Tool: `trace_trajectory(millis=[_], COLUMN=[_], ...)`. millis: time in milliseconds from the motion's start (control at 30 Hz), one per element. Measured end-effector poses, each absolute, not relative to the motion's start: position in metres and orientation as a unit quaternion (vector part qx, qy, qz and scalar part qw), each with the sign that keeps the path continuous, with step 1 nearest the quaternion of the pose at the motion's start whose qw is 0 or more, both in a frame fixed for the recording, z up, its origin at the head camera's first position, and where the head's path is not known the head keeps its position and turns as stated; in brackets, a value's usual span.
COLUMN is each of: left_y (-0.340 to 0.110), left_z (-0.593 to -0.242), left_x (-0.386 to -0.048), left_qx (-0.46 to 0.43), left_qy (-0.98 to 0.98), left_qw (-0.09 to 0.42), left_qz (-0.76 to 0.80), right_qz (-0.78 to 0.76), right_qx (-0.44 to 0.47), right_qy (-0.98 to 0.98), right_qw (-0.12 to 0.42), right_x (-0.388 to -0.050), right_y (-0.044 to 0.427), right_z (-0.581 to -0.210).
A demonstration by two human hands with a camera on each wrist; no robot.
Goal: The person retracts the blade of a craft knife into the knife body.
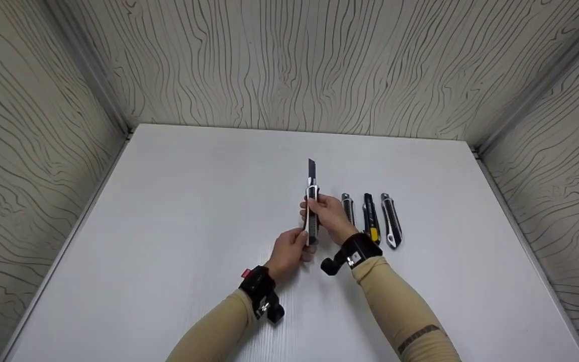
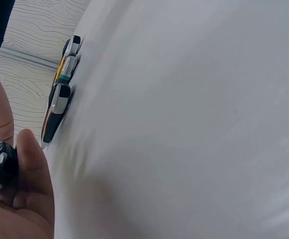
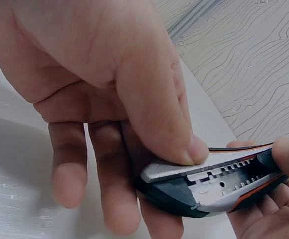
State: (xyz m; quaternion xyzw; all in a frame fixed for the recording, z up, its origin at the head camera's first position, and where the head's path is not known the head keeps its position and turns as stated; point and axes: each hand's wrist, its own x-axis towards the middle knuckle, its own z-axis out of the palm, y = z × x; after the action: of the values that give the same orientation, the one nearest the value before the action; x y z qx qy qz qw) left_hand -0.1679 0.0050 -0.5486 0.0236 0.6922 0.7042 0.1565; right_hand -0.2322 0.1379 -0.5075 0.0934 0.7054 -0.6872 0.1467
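Note:
In the head view, a silver and black utility knife is held upright over the middle of the table, its long blade sticking out of the top. My right hand grips the handle, thumb on its face. Lower down, my left hand pinches the tail end. The right wrist view shows the left hand close up, thumb pressed on the dark tail of the knife and several fingers hanging down. There the right hand's thumb lies on the black slider; the blade is out of frame.
Right of my hands, three more knives lie side by side on the white table: a silver and black one partly hidden by the hand, a dark one with yellow, and another silver and black one. Patterned walls enclose the table.

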Motion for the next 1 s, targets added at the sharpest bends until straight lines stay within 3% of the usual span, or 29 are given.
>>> trace_trajectory(millis=[1000], left_y=[-0.0004], left_z=[-0.5419], left_x=[-0.1667], left_qx=[0.022], left_qy=[0.665], left_qw=[0.190], left_qz=[0.722], right_qz=[-0.691], right_qx=[0.065], right_qy=[0.702], right_qw=[0.161], right_x=[-0.2339], right_y=[0.1402], right_z=[-0.5002])
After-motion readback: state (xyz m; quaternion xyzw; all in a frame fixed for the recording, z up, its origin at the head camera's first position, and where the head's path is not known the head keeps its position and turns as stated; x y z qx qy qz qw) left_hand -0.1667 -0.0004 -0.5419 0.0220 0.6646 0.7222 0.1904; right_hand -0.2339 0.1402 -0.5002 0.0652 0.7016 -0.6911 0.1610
